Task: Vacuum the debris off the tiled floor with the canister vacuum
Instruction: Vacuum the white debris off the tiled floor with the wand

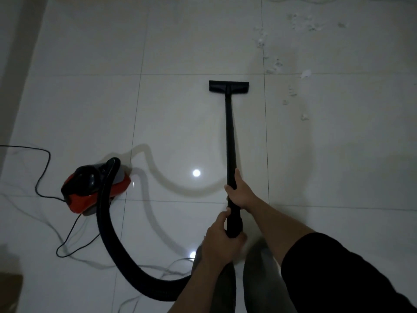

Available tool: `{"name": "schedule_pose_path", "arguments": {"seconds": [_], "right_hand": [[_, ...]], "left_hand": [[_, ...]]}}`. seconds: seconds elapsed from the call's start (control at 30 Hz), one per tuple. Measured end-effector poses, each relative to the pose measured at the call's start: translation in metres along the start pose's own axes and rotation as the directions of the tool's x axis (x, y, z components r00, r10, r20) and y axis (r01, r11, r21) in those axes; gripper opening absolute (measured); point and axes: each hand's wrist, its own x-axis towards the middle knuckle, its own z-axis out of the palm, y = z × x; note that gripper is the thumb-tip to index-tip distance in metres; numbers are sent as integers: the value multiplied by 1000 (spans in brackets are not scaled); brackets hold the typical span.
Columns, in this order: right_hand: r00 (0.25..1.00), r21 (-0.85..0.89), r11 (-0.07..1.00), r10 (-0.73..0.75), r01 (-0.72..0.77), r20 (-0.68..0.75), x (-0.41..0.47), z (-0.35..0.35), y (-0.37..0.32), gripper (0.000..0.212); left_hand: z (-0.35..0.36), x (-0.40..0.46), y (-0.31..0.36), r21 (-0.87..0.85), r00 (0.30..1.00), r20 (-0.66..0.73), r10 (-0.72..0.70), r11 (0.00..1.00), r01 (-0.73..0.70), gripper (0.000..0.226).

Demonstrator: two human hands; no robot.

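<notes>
- A thin black power cord (42, 175) snakes across the tiled floor (90, 109) at the far left and runs into the back of the vacuum; a pull on the wand could drag it taut or loop it underfoot
- The red and black canister vacuum (94, 188) sits on the floor left of the person, well apart from the mess; a long reach to the right may tug it until it tips or rolls
- The thick black hose (112, 240) arcs from the canister down and round toward the person's legs, where its end is hidden; it could kink or catch a foot on a step forward
- The left hand (222, 240) grips the lower end of the black wand (230, 141), fingers wrapped fully round it
- The right hand (240, 192) grips the wand just above, fingers and thumb curled tight round the tube
- The floor nozzle (228, 86) lies flat on clean tile, short of the dirt
- The pale debris (293, 93) is scattered to the right of and beyond the nozzle, up toward the far right corner; none lies under the head, so the sweep must go right
- A fast push might scatter light crumbs rather than lift them, and the dim light makes pale bits easy to miss on pale tile
</notes>
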Motion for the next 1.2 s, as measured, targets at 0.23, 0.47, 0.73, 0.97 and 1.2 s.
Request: {"name": "schedule_pose_path", "arguments": {"seconds": [0.23,0.47,0.73,0.97,1.2], "right_hand": [[1000,-18,1000,-17,17,3,-57,36,53,74],[1000,-39,999,-7,8,26,-110,65,119,75],[999,-66,998,23,-21,40,-166,99,177,76],[995,189,977,99,-97,-1,-189,116,195,77],[995,197,980,38,-18,-98,-194,115,202,71]], "left_hand": [[29,-59,-58,4,1000,-10,-12,1000,12,63],[61,-134,-98,-53,999,2,38,998,-38,55],[88,-201,-144,-70,999,34,-41,997,44,71],[94,-226,-161,24,1000,14,-2,1000,1,58],[103,-228,-155,-33,997,6,71,997,-71,53]]}}
